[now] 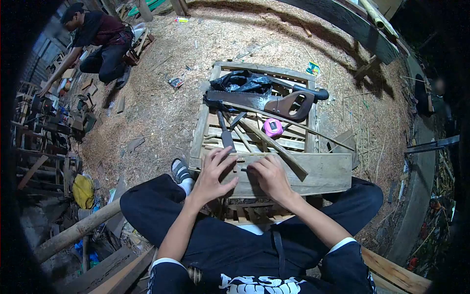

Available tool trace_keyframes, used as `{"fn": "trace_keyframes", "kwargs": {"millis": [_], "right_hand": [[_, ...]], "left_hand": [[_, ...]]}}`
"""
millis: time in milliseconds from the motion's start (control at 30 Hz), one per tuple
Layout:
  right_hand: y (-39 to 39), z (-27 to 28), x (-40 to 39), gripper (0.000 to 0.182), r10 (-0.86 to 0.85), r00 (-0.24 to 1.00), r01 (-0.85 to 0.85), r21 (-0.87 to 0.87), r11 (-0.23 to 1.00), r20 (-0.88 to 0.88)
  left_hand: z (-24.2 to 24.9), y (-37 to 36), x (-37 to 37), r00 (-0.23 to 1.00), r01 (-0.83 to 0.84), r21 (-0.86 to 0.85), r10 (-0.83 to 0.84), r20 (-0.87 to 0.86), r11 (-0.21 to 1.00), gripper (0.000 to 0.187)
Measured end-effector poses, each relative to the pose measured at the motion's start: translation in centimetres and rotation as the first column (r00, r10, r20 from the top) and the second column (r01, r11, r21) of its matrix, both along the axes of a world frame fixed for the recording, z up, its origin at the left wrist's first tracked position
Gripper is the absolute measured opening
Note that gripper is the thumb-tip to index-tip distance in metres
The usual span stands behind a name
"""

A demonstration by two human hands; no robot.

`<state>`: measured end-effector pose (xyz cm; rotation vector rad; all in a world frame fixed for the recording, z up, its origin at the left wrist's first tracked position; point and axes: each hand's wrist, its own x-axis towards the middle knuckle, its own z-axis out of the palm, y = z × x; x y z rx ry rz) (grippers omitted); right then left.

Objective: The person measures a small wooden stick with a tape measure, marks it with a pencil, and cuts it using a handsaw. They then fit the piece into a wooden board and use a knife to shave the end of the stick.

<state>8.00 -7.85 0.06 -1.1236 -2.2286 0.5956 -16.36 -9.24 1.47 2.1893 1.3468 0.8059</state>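
Note:
A wide wooden board [320,174] lies crosswise over the near end of a slatted wooden crate [199,125], with small dark marks or slots near its left-middle part. My left hand [214,174] is over the board's left part, thumb and fingers spread, holding nothing. Just beyond its fingertips lies a flat, dark-bladed tool [226,137] resembling a chisel. My right hand [270,177] is over the middle of the board, its fingers pinched at a short dark thing [244,170] too small to name. A narrow wood strip [279,147] slants onto the board beside it.
On the crate lie a handsaw [289,104], a pink tape measure [272,127] and a black plastic bag [242,82]. A person [100,44] crouches at the upper left. Beams [352,29] stand at the upper right; a pole [81,230] juts in at lower left. Shavings cover the ground.

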Motion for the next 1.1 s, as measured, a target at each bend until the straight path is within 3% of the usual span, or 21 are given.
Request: {"fn": "trace_keyframes", "kwargs": {"millis": [67,367,800,1000,1100], "right_hand": [[0.1,-0.1,-0.6,0.031,-0.005,1.000,0.003,0.116,0.993,0.016],[0.1,-0.4,-1.7,0.029,-0.067,0.995,0.046,0.249,0.968,0.079],[0.2,-1.1,-1.5,0.030,-0.038,0.994,0.019,0.196,0.980,0.098],[0.2,-0.9,-1.6,0.028,-0.070,0.995,0.078,0.129,0.989,-0.068],[0.0,-0.8,-1.1,0.026,-0.077,0.988,0.079,0.010,0.997,-0.135]], "left_hand": [[-1.3,0.1,-0.4,1.000,0.016,0.020,-0.015,-0.013,1.000,0.059],[-2.1,0.6,-0.4,1.000,0.003,0.047,-0.004,0.023,0.999,0.052],[-2.8,0.5,-0.7,0.998,-0.001,0.048,-0.002,0.061,0.999,0.051],[-1.8,0.9,-0.6,0.995,-0.037,0.007,0.036,0.097,0.999,0.055],[-1.7,1.0,-0.6,0.996,-0.028,0.010,0.027,0.084,1.000,0.054]]}}
